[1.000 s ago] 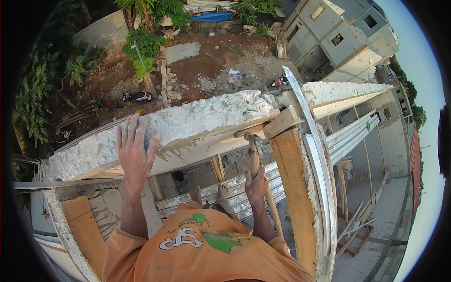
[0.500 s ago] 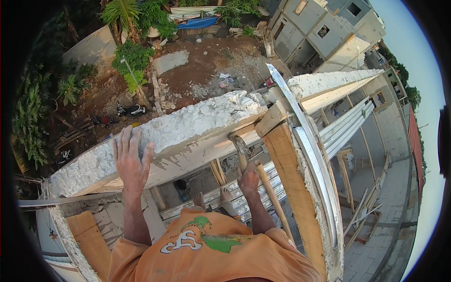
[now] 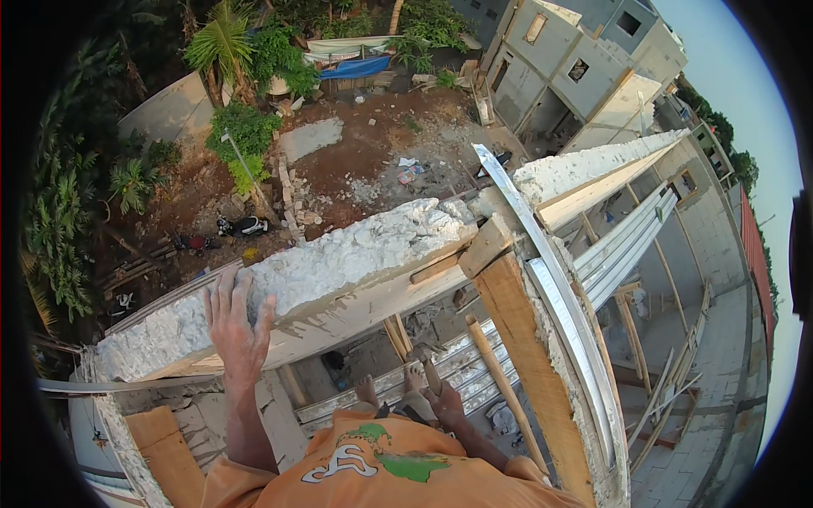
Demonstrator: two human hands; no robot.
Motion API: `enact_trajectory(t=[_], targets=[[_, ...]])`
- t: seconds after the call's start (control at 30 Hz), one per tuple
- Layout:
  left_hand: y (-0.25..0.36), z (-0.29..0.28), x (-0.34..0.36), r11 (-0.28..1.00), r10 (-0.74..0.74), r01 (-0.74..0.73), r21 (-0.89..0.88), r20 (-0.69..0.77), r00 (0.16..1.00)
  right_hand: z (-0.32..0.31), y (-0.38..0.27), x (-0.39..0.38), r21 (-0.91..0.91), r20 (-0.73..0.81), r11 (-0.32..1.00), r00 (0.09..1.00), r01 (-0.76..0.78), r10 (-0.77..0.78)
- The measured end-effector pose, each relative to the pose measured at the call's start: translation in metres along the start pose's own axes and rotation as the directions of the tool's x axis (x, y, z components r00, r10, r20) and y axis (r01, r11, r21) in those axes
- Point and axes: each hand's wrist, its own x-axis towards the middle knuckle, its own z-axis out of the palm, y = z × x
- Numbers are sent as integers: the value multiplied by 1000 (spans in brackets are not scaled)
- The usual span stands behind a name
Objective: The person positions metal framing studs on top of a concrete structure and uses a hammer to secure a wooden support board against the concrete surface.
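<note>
My left hand (image 3: pixel 240 326) lies with fingers stretched out on the rough top of a concrete beam (image 3: pixel 356 258), holding nothing. Lower down, close to my body, my right hand (image 3: pixel 445 405) is wrapped around the wooden handle of a hammer (image 3: pixel 432 372). The hammer's head is small and hard to make out near my feet. Along the beam's inner side runs a pale formwork board (image 3: pixel 339 315). A short wood piece (image 3: pixel 436 268) sits at the board's right end, beside a wooden block (image 3: pixel 485 245) at the corner.
A wide formwork plank (image 3: pixel 529 356) and bent metal strips (image 3: pixel 572 356) run down the right. A round wooden pole (image 3: pixel 506 389) leans beside my right hand. My bare feet (image 3: pixel 367 391) are on ribbed metal lengths (image 3: pixel 339 410). Beyond the beam, the ground (image 3: pixel 364 148) lies far below.
My right hand has drawn the hammer down and back from the formwork board toward my body. The short wood piece now shows fully. My left hand stays on the beam; the view has shifted slightly.
</note>
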Motion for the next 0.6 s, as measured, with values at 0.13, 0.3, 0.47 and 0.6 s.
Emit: enact_trajectory(t=[0.13, 0.3, 0.47, 0.6], targets=[[-3, -9, 0, 1000, -29, 29, -8, 14, 999, 6, 18, 4, 33, -17, 997, 997, 72, -72], [11, 10, 5, 995, -103, 101, 22, 103, 989, 3, -21, -5, 287, -33, 952, 992, -106, 121], [7, 7, 5, 989, -145, 145, 6, 66, 987, 4, -40, 0, 338, 4, 940, 999, -51, 53], [6, -10, 23, 994, -104, 94, 62, 183, 978, -41, -56, -11, 277, -199, 948, 975, 156, -102]])
